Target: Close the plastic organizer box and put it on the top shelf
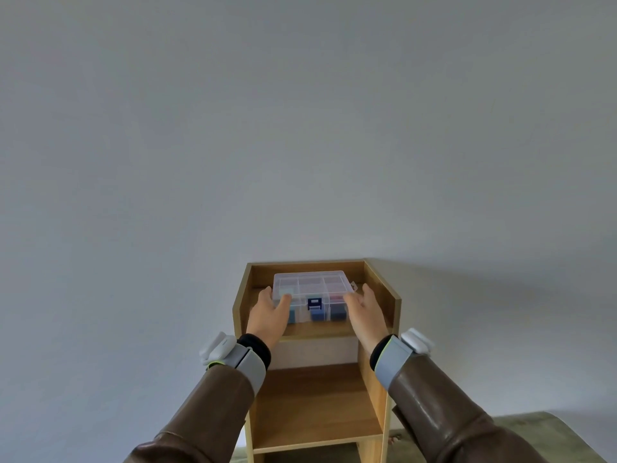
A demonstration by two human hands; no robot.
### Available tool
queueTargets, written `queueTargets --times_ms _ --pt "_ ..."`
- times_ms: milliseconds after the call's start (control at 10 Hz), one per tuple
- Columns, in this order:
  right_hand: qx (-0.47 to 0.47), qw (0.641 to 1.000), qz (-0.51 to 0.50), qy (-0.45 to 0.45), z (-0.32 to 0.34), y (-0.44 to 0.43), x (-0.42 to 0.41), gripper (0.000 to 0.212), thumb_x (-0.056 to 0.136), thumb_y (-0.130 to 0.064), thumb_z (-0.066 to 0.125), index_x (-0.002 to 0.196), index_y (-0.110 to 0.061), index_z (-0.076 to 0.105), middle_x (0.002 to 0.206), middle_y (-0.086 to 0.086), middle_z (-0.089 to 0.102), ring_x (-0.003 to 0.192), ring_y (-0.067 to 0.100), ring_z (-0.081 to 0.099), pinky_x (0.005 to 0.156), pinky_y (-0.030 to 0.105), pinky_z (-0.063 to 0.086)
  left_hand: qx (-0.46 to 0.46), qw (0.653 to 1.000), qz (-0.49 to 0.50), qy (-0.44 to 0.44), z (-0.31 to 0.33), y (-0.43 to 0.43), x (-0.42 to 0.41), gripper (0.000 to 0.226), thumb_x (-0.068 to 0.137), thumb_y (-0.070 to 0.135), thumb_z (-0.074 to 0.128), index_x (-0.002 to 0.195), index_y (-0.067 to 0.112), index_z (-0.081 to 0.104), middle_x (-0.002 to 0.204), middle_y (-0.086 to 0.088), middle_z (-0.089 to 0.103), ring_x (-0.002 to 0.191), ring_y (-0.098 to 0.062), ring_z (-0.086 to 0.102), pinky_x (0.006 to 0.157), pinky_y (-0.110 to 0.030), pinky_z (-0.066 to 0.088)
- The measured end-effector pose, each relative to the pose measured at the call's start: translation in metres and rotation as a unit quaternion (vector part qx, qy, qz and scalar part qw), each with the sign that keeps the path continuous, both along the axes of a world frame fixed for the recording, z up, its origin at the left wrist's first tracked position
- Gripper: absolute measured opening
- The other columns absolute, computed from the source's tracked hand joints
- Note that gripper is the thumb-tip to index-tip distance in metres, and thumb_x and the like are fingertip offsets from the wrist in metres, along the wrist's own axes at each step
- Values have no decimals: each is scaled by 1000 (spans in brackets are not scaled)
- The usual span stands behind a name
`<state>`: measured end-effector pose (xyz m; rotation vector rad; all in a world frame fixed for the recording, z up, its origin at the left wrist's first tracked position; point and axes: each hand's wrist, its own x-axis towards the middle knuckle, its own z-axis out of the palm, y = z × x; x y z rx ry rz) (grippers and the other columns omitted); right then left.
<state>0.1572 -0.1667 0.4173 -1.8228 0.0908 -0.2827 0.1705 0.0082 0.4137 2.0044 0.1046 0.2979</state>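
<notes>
Both hands' grip clamps closed organizer box [314, 289] on top shelf [317, 330]; grey wall [300, 128] behind.

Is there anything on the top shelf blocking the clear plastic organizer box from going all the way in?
Nothing visible. The clear plastic organizer box, held between the left hand and right hand, already sits on the wooden top shelf; no other object shows there.

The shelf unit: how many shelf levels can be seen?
3: the top shelf holding the organizer box, a middle shelf and a lower one, cut off; more may be hidden.
</notes>
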Motion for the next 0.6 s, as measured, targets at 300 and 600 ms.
queueTargets --times_ms 300,600 --pt "-47 999 18 3 4 -4 1 67 102 -29 43 155 -14 6 159 8 32 143 29 35 113 39 32 6 999 -38 22 2 3 4 72 98 41 46 156 14 13 158 -8 36 142 -29 39 113 -40 37" --pt "-189 970 -37 -149 32 -12 -12 48 99 -23 47 145 -14 36 147 7 45 133 21 44 104 26 35 8 984 -53 -168 47 -2 -22 38 97 30 50 134 20 50 136 -3 55 125 -21 53 102 -36 48"
